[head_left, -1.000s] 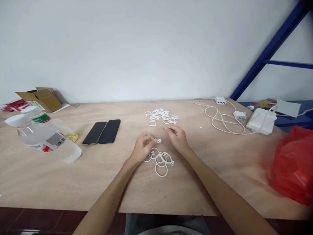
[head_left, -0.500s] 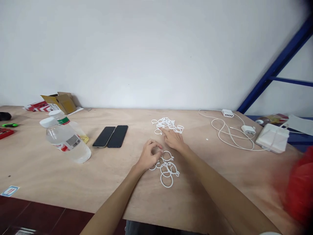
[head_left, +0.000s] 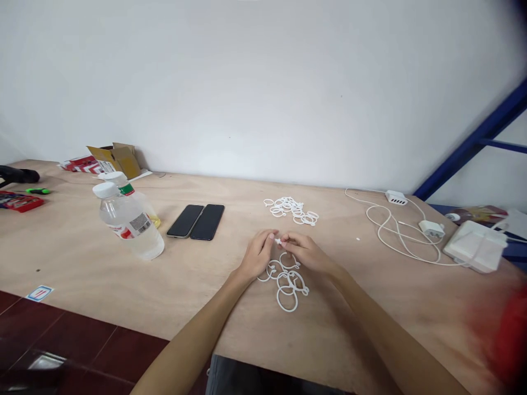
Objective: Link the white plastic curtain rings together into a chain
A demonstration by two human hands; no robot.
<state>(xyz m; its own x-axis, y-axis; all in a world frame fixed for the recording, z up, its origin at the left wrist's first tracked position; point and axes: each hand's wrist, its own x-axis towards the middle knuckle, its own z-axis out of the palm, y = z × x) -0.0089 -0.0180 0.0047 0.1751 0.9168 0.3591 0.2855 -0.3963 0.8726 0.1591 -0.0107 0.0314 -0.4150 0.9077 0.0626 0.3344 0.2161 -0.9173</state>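
Note:
My left hand (head_left: 259, 255) is closed, its thumb and fingers pinching one side of a small white plastic ring (head_left: 278, 241). From the other side my right hand (head_left: 307, 252) pinches the same piece, and the fingers hide most of it. Just below the hands, a loose cluster of white rings (head_left: 287, 310) with small eyelets lies on the wooden table, some overlapping. Beyond the hands is a second group of several white rings (head_left: 288, 204), heaped together and touched by neither hand.
Two phones (head_left: 196, 222) lie side by side left of the hands. Two bottles (head_left: 134, 227) stand farther left, before an open cardboard box (head_left: 123, 162). White cables and chargers (head_left: 432, 229) and a white box (head_left: 475, 247) occupy the right side. A blurred red shape (head_left: 510, 340) shows at lower right.
My right hand has drawn back from the far group of rings to meet my left hand, and both now pinch a white piece. The view has shifted slightly left.

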